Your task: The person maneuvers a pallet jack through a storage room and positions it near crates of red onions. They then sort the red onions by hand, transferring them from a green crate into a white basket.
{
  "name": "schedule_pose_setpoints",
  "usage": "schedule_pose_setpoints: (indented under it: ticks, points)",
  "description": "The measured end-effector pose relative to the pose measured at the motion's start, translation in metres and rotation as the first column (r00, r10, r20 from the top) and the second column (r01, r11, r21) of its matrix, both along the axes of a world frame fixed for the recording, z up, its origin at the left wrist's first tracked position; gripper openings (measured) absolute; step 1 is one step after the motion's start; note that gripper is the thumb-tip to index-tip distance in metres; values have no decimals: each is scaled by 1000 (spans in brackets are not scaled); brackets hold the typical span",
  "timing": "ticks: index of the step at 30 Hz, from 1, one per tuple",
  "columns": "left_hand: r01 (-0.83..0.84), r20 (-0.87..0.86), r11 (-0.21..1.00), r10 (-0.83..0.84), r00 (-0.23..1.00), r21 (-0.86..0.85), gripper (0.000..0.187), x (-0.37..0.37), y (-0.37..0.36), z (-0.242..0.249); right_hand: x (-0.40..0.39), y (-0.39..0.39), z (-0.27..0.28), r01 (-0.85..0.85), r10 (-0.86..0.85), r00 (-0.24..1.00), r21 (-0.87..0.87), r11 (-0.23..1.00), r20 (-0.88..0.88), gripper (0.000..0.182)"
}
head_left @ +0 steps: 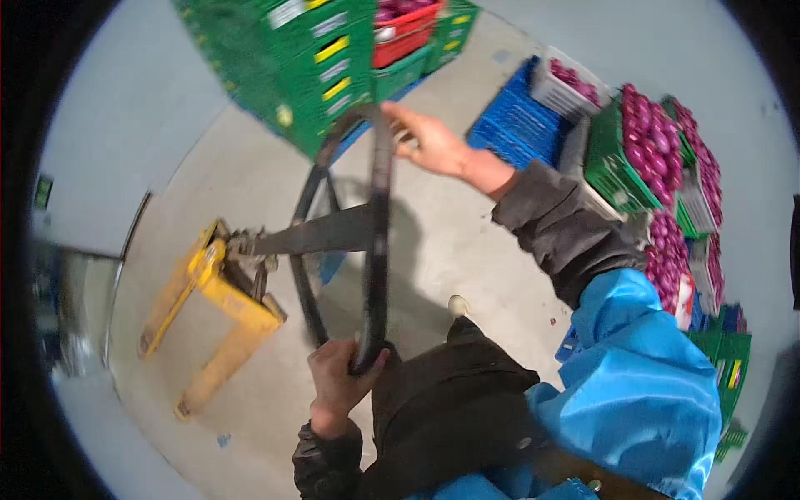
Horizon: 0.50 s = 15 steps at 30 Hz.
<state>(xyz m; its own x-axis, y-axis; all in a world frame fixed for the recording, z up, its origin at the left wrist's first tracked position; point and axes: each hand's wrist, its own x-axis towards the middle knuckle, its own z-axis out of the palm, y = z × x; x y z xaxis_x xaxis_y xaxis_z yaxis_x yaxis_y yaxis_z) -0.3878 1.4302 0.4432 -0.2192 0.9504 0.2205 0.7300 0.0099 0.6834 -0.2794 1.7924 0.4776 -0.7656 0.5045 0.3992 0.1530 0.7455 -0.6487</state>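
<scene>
Both my hands hold the black loop handle [377, 225] of a yellow pallet jack [218, 293]. My left hand [337, 379], in a black sleeve, grips the near end of the loop. At the far end of the loop, my right hand [427, 142] reaches out from a dark cuff and blue jacket sleeve and closes on it. The handle's tiller runs left to the jack's body, and the two yellow forks lie flat on the concrete floor at left. My dark trouser leg and one shoe [457, 305] show under the handle.
A tall stack of green crates [292, 58] stands just beyond the handle, with a red crate [404, 33] behind it. Blue crates [517, 117] and green and grey crates of red onions [654, 150] line the right side. A grey wall runs along the left.
</scene>
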Motion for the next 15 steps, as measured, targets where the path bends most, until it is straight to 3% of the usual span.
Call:
schedule_pose_setpoints:
  ticks: [1,2,3,5,7,9,10,12,15]
  points:
    - [57,1,998,-57,998,15,30,-6,18,0,11,11,-13,21,-24,997,48,999,67,47]
    - [6,61,999,-8,998,33,30,-13,35,-1,26,17,-28,32,-60,985,164,986,164,41]
    - [-42,123,998,36,992,46,31,-21,54,-7,41,11,-26,49,-60,968,51,997,242,36]
    - [-111,127,979,90,988,172,26,-30,93,-38,87,9,-64,113,-120,961,43,993,248,30]
    - [-234,313,953,166,935,195,18,-47,129,-72,138,3,-97,176,-137,944,-109,978,300,25]
    - [-264,466,951,162,870,161,10,-38,176,-46,179,-21,-124,400,-300,893,-286,871,337,25]
    - [-239,318,964,192,928,116,9,-43,195,-36,194,-31,-138,441,-327,878,-327,836,349,26]
    - [-228,349,955,153,925,187,11,-24,251,-48,240,-39,-175,556,-440,822,-349,754,361,26]
    - [-224,270,973,201,942,54,19,-19,296,-75,314,-54,-210,660,-523,749,-382,647,408,25]
